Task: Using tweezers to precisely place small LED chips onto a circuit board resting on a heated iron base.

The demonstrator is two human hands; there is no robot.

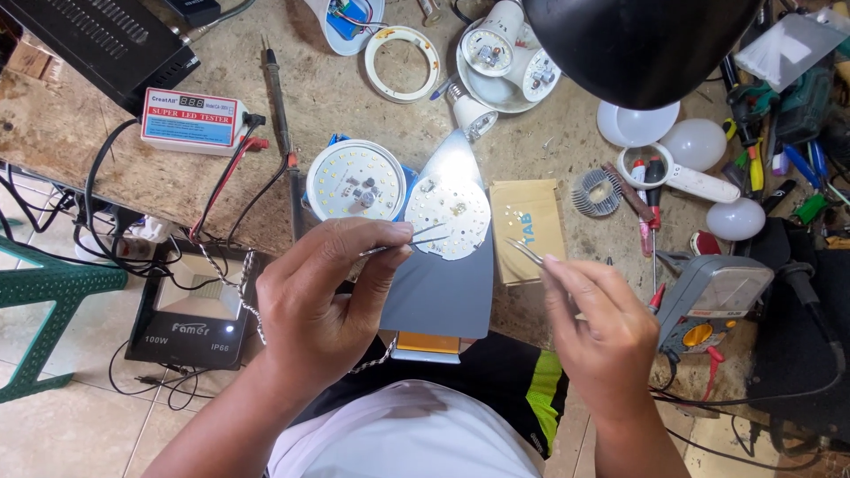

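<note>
My left hand (328, 292) pinches a pair of metal tweezers (416, 237) whose tips reach the left edge of a round white LED board (449, 215). That board lies on a grey plate (443, 292) under bright lamp light. My right hand (602, 327) holds a thin metal tool (524, 250) pointing toward the board's right side, a little apart from it. A second round LED board in a white housing (356, 180) sits just left of the lit one.
A black lamp shade (637, 44) hangs over the bench. A white tester box (193, 119) with red and black leads is at left. Bulb domes (699, 142), a magnifier (682, 177), a heat sink (595, 193), screwdrivers and a multimeter (713, 296) crowd the right. A floodlight (190, 319) sits below.
</note>
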